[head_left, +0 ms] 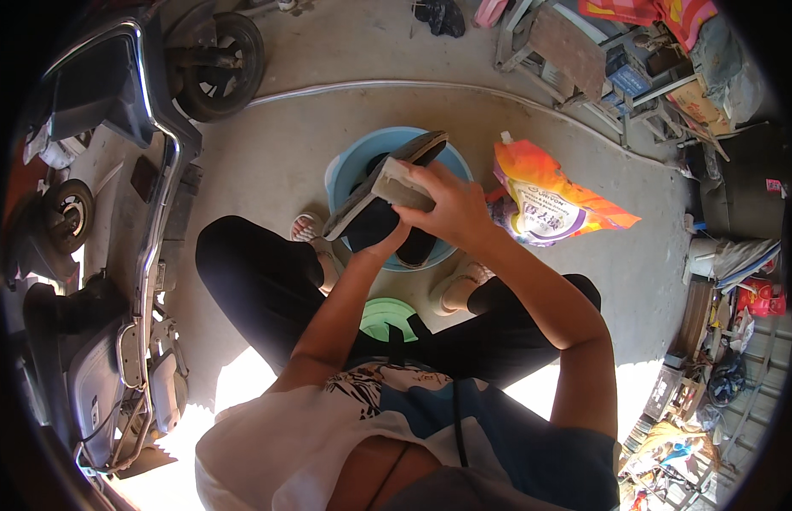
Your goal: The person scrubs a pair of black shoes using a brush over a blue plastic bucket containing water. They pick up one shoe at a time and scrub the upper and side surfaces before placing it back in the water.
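Observation:
My left hand [392,241] grips a dark cloth shoe [375,220] from below, holding it tilted above a light-blue plastic basin [336,175]. The shoe's greyish sole edge runs diagonally, higher at the right. My right hand [456,201] is closed around a pale, block-shaped scrubbing brush [401,190], which is against the shoe's sole side. Its bristles are hidden. Another dark shoe [415,248] rests in the basin, partly covered by my hands and the held shoe. Right of the basin lies an orange and white washing powder bag [552,201] with a spout.
A light-green plastic stool [389,317] is beneath me, between my sandalled feet. A three-wheeled vehicle [140,191] stands along the left. A pale hose [396,83] curves across the concrete floor. Wooden furniture [565,48] and piled items [676,441] line the right side.

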Tool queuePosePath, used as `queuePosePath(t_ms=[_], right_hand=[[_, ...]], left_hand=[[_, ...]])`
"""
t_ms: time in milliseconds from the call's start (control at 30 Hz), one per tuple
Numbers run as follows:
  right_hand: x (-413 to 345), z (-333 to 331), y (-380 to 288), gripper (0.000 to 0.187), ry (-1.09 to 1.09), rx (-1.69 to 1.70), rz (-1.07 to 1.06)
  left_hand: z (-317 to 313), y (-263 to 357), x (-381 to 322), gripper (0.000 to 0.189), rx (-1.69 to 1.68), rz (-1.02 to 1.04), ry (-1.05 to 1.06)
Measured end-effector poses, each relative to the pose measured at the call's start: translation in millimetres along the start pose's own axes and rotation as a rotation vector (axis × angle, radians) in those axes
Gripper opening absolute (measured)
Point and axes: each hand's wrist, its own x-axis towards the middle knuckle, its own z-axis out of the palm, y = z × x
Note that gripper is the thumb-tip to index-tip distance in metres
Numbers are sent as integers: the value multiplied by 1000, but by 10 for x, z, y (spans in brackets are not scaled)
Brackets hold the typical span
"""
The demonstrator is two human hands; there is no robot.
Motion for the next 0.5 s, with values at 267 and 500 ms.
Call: queuePosePath(t_ms=[267,500], right_hand=[[-85,227,-491,55,-131,31,-46],[138,-102,191,52,196,-119,184]], left_hand=[[864,-791,-262,31,-479,-111,350],[-136,294,103,29,72,154,282]])
